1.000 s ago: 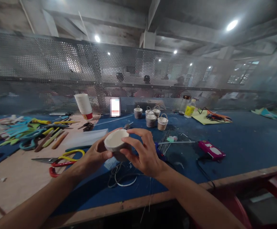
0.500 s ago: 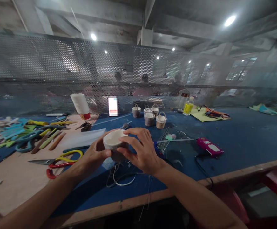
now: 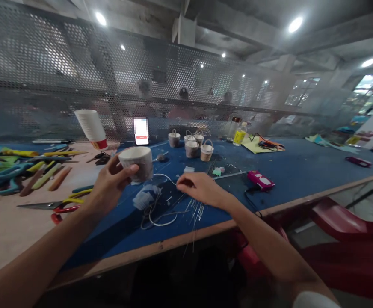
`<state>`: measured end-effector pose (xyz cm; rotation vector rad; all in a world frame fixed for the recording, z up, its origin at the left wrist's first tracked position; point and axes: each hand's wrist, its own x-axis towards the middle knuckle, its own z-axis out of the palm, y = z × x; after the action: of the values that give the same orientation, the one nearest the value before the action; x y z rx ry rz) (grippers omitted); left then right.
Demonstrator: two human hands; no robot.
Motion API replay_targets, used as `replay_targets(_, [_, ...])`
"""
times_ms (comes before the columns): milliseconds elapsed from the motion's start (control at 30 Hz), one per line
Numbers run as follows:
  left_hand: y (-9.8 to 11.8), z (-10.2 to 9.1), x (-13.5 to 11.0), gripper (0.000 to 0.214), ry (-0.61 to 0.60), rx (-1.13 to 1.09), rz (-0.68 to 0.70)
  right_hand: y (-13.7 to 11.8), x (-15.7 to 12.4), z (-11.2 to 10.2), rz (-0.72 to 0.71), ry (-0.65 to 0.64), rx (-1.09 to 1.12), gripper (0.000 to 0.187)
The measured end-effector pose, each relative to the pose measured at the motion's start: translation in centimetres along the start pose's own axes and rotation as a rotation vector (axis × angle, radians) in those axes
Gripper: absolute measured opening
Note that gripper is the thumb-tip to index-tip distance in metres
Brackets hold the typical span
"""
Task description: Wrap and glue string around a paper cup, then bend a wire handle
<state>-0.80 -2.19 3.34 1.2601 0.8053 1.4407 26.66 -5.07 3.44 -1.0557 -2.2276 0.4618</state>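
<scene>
A small whitish-grey cup (image 3: 138, 164) with a rough outer wrap is tilted in my left hand (image 3: 114, 179), thumb on its near side and fingers behind. My right hand (image 3: 202, 188) is lowered over the table, fingers curled together at the end of a thin white cord (image 3: 164, 176). Much of that grip is hidden by the hand itself. Thin wires (image 3: 196, 210) lie beneath the right hand. Between my hands are a clear plastic bag (image 3: 146, 196) and a loose loop of pale cord (image 3: 164, 224).
Several little handled buckets (image 3: 192, 149) stand farther back, near a lit phone (image 3: 141, 131) and stacked paper cups (image 3: 90, 126). Scissors (image 3: 42, 205) and clay-coloured sticks (image 3: 60, 179) lie left. A magenta device (image 3: 261, 180), bottles (image 3: 239, 134) and red chairs (image 3: 343, 218) are right.
My right hand has left the cup and moved down and right to the table. The left hand has carried the cup slightly left and up. The view has turned right.
</scene>
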Motion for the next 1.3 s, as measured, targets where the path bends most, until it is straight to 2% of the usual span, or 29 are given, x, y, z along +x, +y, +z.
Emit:
replay_targets(33, [0.2,-0.1,-0.1,0.043,-0.01,0.007,-0.002,-0.2,-0.6,0.0,-0.001,-0.038,-0.065,0.015])
replay_targets(100, [0.4,-0.2,-0.4,0.043,-0.022,0.021,0.001,-0.1,-1.5,-0.7,0.052,-0.035,-0.176,0.016])
replay_targets(200, [0.4,-0.7,-0.7,0.043,-0.025,0.04,-0.008,0.8,-2.3,-2.4,0.31,-0.009,-0.34,0.021])
replay_targets(233, [0.3,-0.9,-0.8,0.043,-0.027,0.04,-0.019,1.2,-2.4,-2.9,0.429,-0.041,-0.399,0.025])
replay_targets(267, [0.2,-1.1,-0.9,0.042,-0.031,0.037,-0.027,1.6,-2.4,-3.2,0.483,-0.07,-0.418,0.028])
replay_targets(400, [-0.3,-1.7,-1.0,0.039,-0.063,0.006,-0.039,2.9,-2.4,-2.9,0.584,-0.105,-0.459,0.037])
replay_targets(533, [-0.5,-2.0,-1.2,0.034,-0.096,0.004,-0.013,3.9,-2.3,-2.2,0.644,-0.131,-0.452,0.036])
replay_targets(633, [-0.6,-2.1,-1.4,0.032,-0.118,-0.002,-0.016,4.7,-2.4,-2.4,0.652,-0.174,-0.336,0.037])
replay_targets(733, [-0.6,-2.1,-1.4,0.033,-0.119,0.004,-0.006,5.6,-2.6,-2.8,0.655,-0.151,-0.171,0.04])
replay_targets(1033, [-0.6,-2.5,-1.1,0.034,-0.107,-0.012,-0.02,6.8,-2.5,-2.3,0.663,0.113,0.511,0.044])
replay_targets(1167, [-1.3,-3.0,-0.7,0.044,-0.096,0.011,-0.056,6.3,-1.3,-1.9,0.598,0.202,0.765,0.04])
replay_targets(1300, [-1.7,-3.0,-0.5,0.05,-0.098,0.017,-0.073,5.1,0.4,-2.3,0.484,0.261,0.902,0.038])
